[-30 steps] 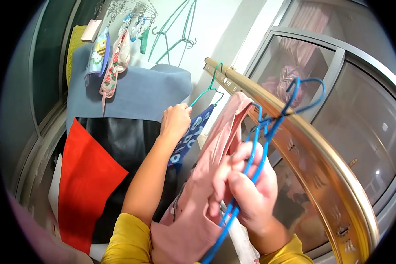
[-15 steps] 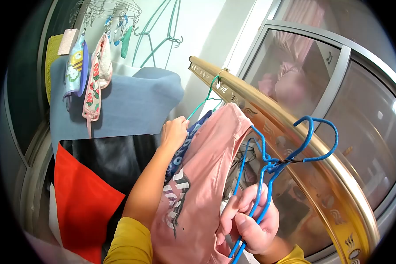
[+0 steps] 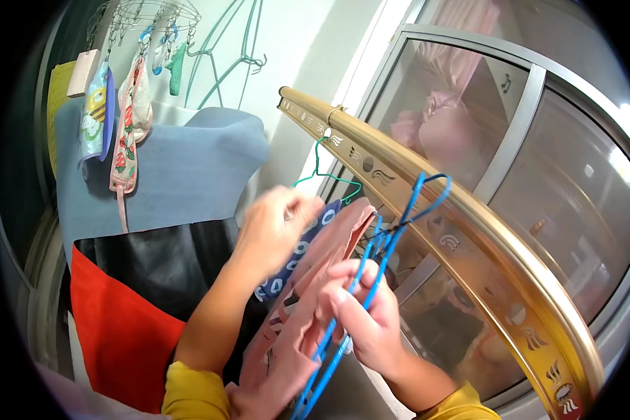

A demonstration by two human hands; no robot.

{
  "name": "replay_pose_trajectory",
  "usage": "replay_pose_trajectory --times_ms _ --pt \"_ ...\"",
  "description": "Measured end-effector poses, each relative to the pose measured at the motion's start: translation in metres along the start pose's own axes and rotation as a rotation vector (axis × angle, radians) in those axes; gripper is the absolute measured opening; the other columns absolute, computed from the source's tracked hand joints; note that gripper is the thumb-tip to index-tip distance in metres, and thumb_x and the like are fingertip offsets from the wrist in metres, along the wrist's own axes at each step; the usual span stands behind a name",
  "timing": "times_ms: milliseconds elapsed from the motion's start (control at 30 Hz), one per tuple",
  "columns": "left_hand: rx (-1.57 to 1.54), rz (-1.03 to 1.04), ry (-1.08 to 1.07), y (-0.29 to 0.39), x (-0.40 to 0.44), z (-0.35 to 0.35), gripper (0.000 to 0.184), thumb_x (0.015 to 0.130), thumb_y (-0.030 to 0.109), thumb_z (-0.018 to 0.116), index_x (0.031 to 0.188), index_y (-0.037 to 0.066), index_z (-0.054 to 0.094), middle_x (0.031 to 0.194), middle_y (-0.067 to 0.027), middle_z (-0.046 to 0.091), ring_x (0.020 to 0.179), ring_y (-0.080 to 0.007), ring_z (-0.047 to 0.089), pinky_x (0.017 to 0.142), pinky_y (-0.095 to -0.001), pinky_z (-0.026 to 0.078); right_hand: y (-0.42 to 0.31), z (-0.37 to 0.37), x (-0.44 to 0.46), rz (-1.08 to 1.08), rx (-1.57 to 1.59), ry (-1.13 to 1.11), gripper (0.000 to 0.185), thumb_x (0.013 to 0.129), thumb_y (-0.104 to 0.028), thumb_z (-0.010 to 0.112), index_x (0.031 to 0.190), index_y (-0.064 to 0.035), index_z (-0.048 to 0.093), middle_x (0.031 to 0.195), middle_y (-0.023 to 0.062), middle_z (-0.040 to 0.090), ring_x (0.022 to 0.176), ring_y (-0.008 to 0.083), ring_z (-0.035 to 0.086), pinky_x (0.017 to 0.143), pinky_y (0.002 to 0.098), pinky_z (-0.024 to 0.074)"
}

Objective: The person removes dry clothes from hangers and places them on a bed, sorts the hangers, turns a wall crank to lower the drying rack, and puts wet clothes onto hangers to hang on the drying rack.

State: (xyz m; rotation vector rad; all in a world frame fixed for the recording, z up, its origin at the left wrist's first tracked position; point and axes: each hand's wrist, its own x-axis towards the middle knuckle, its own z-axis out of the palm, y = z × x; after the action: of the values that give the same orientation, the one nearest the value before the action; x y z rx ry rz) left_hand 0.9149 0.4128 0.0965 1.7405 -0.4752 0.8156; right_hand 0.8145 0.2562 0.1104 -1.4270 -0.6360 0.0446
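Observation:
My right hand (image 3: 364, 315) is closed around the blue wire hangers (image 3: 392, 255), whose hooks point up toward the rail. A pink garment (image 3: 297, 343) with a dark and white print drapes beside that hand, its top edge close to the hangers. My left hand (image 3: 273, 231) is smeared by motion, its fingers bent, just left of the pink garment and below a green hanger (image 3: 318, 164). That green hanger hooks over the gold rail and carries a dark blue patterned garment (image 3: 287, 269), partly hidden behind the pink one.
The gold rail (image 3: 434, 189) slants from upper middle to lower right before sliding glass panels (image 3: 567, 175). At left hang a grey-blue cloth (image 3: 168, 175), a black and red cover (image 3: 126, 322), and a wire clip rack (image 3: 143, 14) with small cloths. Green hangers (image 3: 220, 52) hang on the wall.
My left hand has come off the green hanger and moved down. The blue hangers have turned in my right hand and swung left, carrying the pink garment lower. The view has shifted right.

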Motion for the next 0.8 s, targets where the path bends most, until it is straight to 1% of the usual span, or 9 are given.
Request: replay_pose_trajectory --times_ms 33,100,133,200,300,400,500,667,800 --pt "-0.216 -0.056 -0.260 0.026 -0.015 -0.014 0.024 0.087 0.020 0.056 0.095 -0.002 0.061 0.087 -0.0089 0.062 0.080 -0.0110 0.057 0.074 -0.0268 0.044 0.000 -0.001 0.005 0.032 -0.037 0.004 0.024 0.092 -0.010 0.047 0.112 0.0010 0.037 0.082 0.0071 0.054 0.062 0.0111 0.056 0.054 0.0231 0.0466" --pt "-0.622 -0.326 -0.731 0.040 -0.038 -0.027 0.039 0.086 0.013 0.061 0.119 -0.002 0.046 0.108 -0.0069 0.056 0.094 -0.0117 0.053 0.083 -0.0260 0.044 0.012 -0.002 0.013 0.013 -0.067 0.029 0.025 0.093 -0.014 0.048 0.111 0.0008 0.039 0.084 0.0081 0.054 0.063 0.0117 0.057 0.056 0.0240 0.0473" --pt "-0.439 -0.161 -0.795 0.039 -0.040 -0.031 0.055 0.081 0.012 0.067 0.127 0.000 0.039 0.114 -0.0072 0.052 0.098 -0.0117 0.052 0.084 -0.0265 0.044 0.026 0.001 0.018 -0.115 -0.070 0.084 0.022 0.094 -0.017 0.047 0.106 0.0004 0.042 0.081 0.0071 0.055 0.062 0.0111 0.056 0.055 0.0231 0.0457" --pt "-0.756 -0.214 -0.713 0.030 -0.049 -0.027 0.059 0.078 0.008 0.067 0.128 0.001 0.037 0.111 -0.0070 0.054 0.100 -0.0113 0.051 0.087 -0.0269 0.043 0.028 0.001 0.017 -0.051 -0.184 0.090 0.019 0.094 -0.018 0.046 0.094 0.0001 0.048 0.077 0.0058 0.057 0.061 0.0094 0.054 0.054 0.0218 0.0440" --pt "-0.871 -0.365 -0.692 0.035 -0.059 -0.043 0.051 0.077 -0.006 0.058 0.125 0.002 0.041 0.120 -0.0078 0.049 0.111 -0.0144 0.048 0.094 -0.0282 0.038 0.025 0.004 0.013 -0.100 -0.337 0.100 0.020 0.093 -0.017 0.045 0.081 -0.0005 0.050 0.074 0.0052 0.058 0.060 0.0084 0.054 0.053 0.0212 0.0434" --pt "-0.827 -0.377 -0.553 0.022 -0.064 -0.050 0.057 0.068 -0.013 0.049 0.124 -0.004 0.044 0.117 -0.0131 0.056 0.110 -0.0171 0.052 0.093 -0.0272 0.040 0.028 0.001 0.008 -0.078 -0.298 0.107 0.020 0.091 -0.013 0.043 0.077 -0.0003 0.050 0.076 0.0061 0.059 0.060 0.0084 0.054 0.053 0.0216 0.0441" --pt "-0.681 -0.344 -0.459 0.029 -0.059 -0.062 0.061 0.061 -0.012 0.039 0.121 -0.008 0.047 0.113 -0.0164 0.060 0.105 -0.0137 0.055 0.086 -0.0215 0.042 0.031 0.008 -0.003 -0.079 -0.276 0.089 0.017 0.090 -0.012 0.043 0.079 -0.0002 0.048 0.078 0.0090 0.058 0.060 0.0111 0.055 0.055 0.0235 0.0467" --pt "-0.514 -0.152 -0.460 0.020 -0.068 -0.050 0.058 0.063 -0.008 0.045 0.121 -0.009 0.049 0.105 -0.0117 0.065 0.102 -0.0123 0.056 0.088 -0.0231 0.041 0.030 0.002 -0.005 -0.053 -0.321 0.049 0.014 0.089 -0.010 0.042 0.081 0.0011 0.047 0.078 0.0119 0.057 0.063 0.0128 0.055 0.059 0.0255 0.0491" --pt "-0.472 -0.095 -0.408 0.014 -0.078 -0.053 0.057 0.061 -0.007 0.046 0.118 -0.009 0.051 0.107 -0.0151 0.064 0.098 -0.0147 0.059 0.091 -0.0263 0.040 0.028 -0.004 -0.001 -0.080 -0.386 0.055 0.015 0.089 -0.011 0.043 0.081 0.0006 0.049 0.073 0.0082 0.057 0.061 0.0124 0.057 0.056 0.0233 0.0473"
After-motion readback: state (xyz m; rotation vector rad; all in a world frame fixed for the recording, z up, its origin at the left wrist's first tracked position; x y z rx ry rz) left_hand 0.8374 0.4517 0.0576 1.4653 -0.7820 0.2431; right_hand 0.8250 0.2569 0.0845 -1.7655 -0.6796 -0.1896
